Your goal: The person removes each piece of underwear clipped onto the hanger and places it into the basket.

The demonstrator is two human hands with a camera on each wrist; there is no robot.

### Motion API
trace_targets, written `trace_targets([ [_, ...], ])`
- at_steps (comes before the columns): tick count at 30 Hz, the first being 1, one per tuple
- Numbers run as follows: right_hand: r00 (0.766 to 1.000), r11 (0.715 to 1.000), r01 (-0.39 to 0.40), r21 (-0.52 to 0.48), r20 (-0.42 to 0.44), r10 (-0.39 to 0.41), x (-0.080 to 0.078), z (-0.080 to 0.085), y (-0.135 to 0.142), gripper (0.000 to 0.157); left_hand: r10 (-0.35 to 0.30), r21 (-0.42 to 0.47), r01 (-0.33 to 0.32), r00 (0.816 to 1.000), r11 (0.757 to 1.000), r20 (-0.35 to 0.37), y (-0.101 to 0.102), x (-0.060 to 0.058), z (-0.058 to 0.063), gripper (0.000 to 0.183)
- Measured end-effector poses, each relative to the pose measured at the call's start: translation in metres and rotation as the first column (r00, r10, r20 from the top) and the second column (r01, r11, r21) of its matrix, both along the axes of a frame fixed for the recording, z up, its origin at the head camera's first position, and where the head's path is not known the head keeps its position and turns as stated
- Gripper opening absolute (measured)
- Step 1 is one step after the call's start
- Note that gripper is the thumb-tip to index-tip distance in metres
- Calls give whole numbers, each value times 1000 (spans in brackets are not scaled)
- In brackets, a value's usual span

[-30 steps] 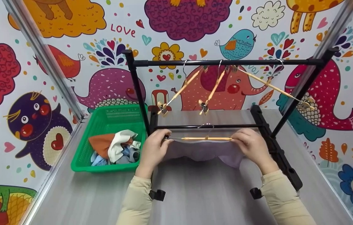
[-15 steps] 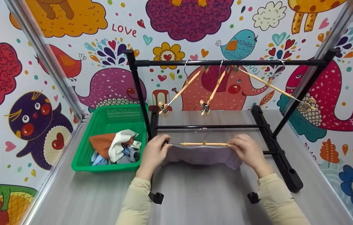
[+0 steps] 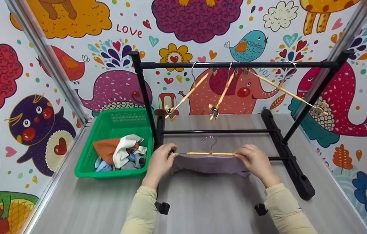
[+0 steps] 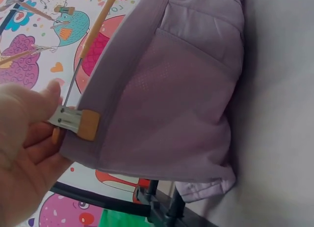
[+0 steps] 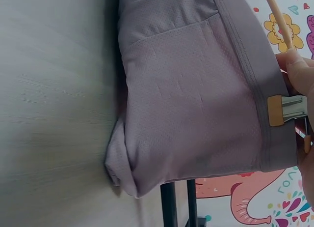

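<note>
My left hand and right hand hold a wooden clip hanger level by its two ends. From it hangs a mauve garment with a waistband and slanted seams, apparently shorts or trousers. In the left wrist view, thumb and fingers grip the hanger end around a metal clip that bites the waistband. Another clip bites the waistband's other end in the right wrist view, where the right fingers pinch the hanger bar. The garment's lower part folds against the tabletop. The hanger's hook points up, free of any rail.
A black rack stands ahead, with wooden clip hangers on its top bar. To the left, a green basket holds crumpled orange, white, blue and grey clothes. Patterned walls enclose the grey table.
Both hands have lowered the hanger and garment toward me, away from the rack's lower bar. The right hand has also shifted slightly left. More of the garment now bunches on the table.
</note>
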State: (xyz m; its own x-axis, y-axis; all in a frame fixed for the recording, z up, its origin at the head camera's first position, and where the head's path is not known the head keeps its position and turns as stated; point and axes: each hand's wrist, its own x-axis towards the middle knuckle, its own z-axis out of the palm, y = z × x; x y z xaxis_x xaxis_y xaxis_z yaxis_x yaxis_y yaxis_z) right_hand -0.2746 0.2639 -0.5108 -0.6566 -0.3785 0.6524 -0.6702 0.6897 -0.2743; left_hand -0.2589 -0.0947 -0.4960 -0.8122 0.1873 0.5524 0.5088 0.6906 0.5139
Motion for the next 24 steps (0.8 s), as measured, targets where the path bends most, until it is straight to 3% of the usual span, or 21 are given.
trace_targets([
  [8,1000,1000,-6,0,-11,6,1,-6,-2,15,4,-12,-3,997,1000,81,-1,0,-5,11],
  [24,1000,1000,1,-5,5,-1,1,-14,-5,13,35,-30,-33,997,999,66,0,1,-12,8],
])
